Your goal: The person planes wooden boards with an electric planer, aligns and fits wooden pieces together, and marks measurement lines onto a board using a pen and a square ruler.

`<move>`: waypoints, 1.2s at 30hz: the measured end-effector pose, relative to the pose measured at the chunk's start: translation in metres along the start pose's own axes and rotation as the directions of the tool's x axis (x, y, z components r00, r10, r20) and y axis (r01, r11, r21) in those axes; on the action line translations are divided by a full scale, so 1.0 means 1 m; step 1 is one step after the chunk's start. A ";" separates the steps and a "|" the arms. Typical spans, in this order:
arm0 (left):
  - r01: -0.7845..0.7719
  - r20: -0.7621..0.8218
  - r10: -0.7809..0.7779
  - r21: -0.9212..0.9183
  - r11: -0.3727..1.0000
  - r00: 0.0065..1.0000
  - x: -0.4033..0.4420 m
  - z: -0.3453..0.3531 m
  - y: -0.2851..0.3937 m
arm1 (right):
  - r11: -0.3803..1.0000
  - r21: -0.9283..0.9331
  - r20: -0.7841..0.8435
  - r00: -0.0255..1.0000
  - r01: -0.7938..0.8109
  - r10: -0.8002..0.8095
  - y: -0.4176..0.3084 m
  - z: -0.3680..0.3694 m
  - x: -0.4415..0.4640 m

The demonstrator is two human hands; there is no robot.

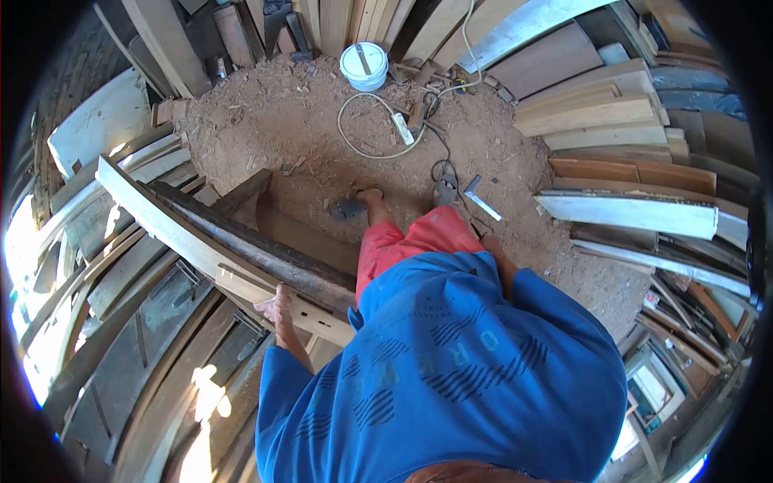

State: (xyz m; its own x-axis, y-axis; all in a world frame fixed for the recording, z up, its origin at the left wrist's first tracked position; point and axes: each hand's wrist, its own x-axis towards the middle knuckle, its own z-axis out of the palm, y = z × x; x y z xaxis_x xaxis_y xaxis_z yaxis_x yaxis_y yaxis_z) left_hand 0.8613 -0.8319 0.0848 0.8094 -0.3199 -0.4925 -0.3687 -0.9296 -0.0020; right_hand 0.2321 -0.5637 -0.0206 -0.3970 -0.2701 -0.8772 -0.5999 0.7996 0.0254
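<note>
My left hand [276, 309] grips the edge of a pale wooden board [324, 320] with several slots cut in it. This board lies along a long light plank [161, 213], beside a dark, worn beam [250, 245]. My right hand [493, 248] is low beside my right thigh, against the red shorts. Its fingers look closed near a small dark tip, but most of the hand is hidden, and what it holds cannot be made out. On the ground ahead of it lies an L-shaped square [483, 201].
A white lidded bucket [366, 78] stands ahead on the shaving-strewn dirt floor. A power strip [402, 128] and looping cables lie between it and my feet. Stacked planks [592, 117] line the right side; more timber [145, 322] fills the left.
</note>
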 end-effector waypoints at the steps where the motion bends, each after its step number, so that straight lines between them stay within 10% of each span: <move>1: -0.026 -0.024 0.026 0.005 1.000 0.999 0.002 0.002 -0.002 | 0.999 -0.046 0.002 1.000 -0.001 0.001 0.005 -0.018 0.001; 5: -0.119 -0.131 0.113 -0.036 0.992 0.985 0.017 0.014 -0.019 | 0.997 0.036 -0.289 0.954 -0.072 0.079 0.035 -0.059 0.025; 9: -0.097 -0.039 0.097 0.001 0.995 0.995 0.017 0.007 -0.017 | 0.981 -0.187 -0.223 0.970 0.051 -0.093 0.074 -0.110 0.058; 13: -0.120 -0.195 0.104 -0.072 0.990 0.975 -0.003 0.007 0.001 | 0.992 0.099 -0.178 0.979 -0.081 0.098 0.081 -0.131 0.102; 16: -0.276 -0.233 0.203 -0.344 0.898 0.951 0.003 0.020 -0.009 | 0.965 -0.251 -0.102 0.989 0.078 -0.107 0.088 -0.120 0.155; 24: -0.377 -0.176 0.335 -0.335 0.864 0.926 0.015 0.008 -0.027 | 0.972 0.130 -0.168 0.962 -0.196 0.216 0.061 -0.056 0.310; 36: 0.049 -0.069 -0.079 -0.355 0.934 0.995 0.061 -0.082 -0.089 | 0.912 0.042 -0.065 0.909 -0.409 0.411 0.108 0.082 0.512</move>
State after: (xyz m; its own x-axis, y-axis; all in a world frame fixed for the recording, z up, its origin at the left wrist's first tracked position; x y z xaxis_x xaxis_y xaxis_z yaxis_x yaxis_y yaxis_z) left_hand 0.9810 -0.7838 0.1265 0.8653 -0.2577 -0.4299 -0.1422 -0.9487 0.2825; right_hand 0.0210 -0.5713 -0.5066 -0.6526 0.0481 -0.7562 -0.3553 0.8621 0.3614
